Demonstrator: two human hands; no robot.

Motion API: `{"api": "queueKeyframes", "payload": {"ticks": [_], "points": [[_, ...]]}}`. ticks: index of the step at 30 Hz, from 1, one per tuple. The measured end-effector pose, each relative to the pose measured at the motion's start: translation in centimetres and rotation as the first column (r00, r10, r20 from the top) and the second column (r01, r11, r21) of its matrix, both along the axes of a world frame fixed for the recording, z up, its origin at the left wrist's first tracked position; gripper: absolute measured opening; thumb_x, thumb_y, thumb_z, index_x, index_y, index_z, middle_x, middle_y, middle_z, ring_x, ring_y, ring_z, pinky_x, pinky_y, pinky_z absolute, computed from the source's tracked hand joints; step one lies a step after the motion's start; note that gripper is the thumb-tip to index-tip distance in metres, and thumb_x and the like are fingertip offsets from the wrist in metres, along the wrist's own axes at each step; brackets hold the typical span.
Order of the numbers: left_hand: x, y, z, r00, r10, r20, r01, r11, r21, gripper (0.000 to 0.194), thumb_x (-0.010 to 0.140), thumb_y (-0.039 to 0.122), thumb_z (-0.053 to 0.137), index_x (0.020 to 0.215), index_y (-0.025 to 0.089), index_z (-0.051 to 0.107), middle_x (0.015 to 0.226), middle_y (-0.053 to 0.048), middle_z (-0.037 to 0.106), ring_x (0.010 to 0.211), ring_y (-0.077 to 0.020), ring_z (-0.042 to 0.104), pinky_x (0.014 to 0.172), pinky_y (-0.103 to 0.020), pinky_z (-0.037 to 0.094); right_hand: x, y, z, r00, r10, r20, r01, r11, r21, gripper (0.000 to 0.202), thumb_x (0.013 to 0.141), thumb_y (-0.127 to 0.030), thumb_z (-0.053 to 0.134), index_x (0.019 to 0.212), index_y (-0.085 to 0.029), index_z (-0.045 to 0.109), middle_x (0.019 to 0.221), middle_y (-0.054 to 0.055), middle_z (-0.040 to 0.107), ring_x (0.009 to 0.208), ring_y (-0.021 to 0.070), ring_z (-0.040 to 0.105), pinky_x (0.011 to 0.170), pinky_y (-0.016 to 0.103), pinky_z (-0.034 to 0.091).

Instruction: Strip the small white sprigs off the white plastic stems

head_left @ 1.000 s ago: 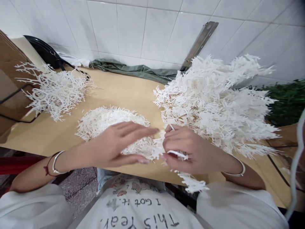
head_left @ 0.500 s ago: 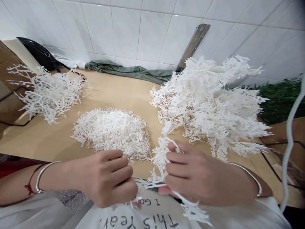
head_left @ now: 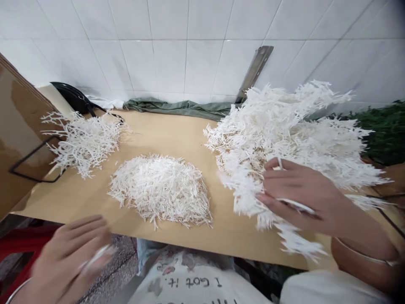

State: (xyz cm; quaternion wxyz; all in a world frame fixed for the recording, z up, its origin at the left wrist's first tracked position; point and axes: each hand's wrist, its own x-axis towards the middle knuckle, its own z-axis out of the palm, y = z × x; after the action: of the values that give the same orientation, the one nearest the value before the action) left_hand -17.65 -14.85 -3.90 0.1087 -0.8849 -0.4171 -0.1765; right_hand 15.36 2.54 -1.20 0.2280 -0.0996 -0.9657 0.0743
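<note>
My right hand [head_left: 300, 198] is closed on a white branching strand that trails below it, beside the large fluffy white pile [head_left: 284, 122] at the right. Low on the left, my left hand [head_left: 72, 257] is blurred by motion, its fingers curled round a small white piece [head_left: 98, 256]. It is off the front edge of the table. A low mound of short white pieces [head_left: 161, 188] lies at the middle front of the table. Further left sits a loose heap of bare white branching stems [head_left: 88, 139].
Brown paper [head_left: 167, 135] covers the table. Behind it are a green cloth [head_left: 180, 108], a metal strip [head_left: 257, 69] and a tiled wall. A black bag [head_left: 71, 97] and a cardboard box [head_left: 22, 122] stand left, green foliage [head_left: 386, 135] right. A red stool [head_left: 25, 240] is lower left.
My hands have moved apart: the left down and to the left, the right up and to the right with its strand. The view has tilted up slightly.
</note>
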Motion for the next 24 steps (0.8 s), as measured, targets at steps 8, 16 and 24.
{"api": "queueKeyframes", "payload": {"ticks": [8, 16, 24], "points": [[-0.4, 8.0, -1.9, 0.895, 0.435, -0.098, -0.436, 0.805, -0.402, 0.032, 0.099, 0.037, 0.032, 0.098, 0.019, 0.058, 0.088, -0.005, 0.065, 0.069, -0.0174, 0.061, 0.060, -0.028, 0.037, -5.5, 0.2, 0.1, 0.981, -0.047, 0.187, 0.054, 0.998, -0.031, 0.042, 0.096, -0.029, 0.042, 0.058, -0.017, 0.031, 0.051, -0.006, 0.030, 0.050, 0.0082, 0.028, 0.067, 0.028, 0.030], [-2.0, 11.9, 0.7, 0.981, 0.182, -0.070, -0.192, 0.843, -0.503, 0.022, 0.091, 0.028, 0.051, 0.102, 0.028, 0.070, 0.107, 0.000, 0.068, 0.072, -0.0124, 0.063, 0.064, -0.024, 0.040, -7.8, 0.5, 0.6, 0.956, -0.043, 0.292, 0.090, 0.984, -0.151, 0.043, 0.097, -0.037, 0.038, 0.060, -0.017, 0.030, 0.053, -0.005, 0.031, 0.051, 0.0085, 0.031, 0.066, 0.027, 0.028], [-0.4, 12.9, 1.9, 0.982, 0.163, 0.093, -0.096, 0.863, -0.495, 0.044, 0.098, 0.044, 0.032, 0.104, 0.017, 0.067, 0.105, -0.005, 0.069, 0.092, -0.0184, 0.063, 0.078, -0.027, 0.042, -8.1, 0.0, 0.0, 0.960, -0.039, 0.278, 0.083, 0.985, -0.151, 0.043, 0.097, -0.038, 0.040, 0.060, -0.018, 0.033, 0.053, -0.005, 0.030, 0.049, 0.0081, 0.030, 0.060, 0.027, 0.026]]}}
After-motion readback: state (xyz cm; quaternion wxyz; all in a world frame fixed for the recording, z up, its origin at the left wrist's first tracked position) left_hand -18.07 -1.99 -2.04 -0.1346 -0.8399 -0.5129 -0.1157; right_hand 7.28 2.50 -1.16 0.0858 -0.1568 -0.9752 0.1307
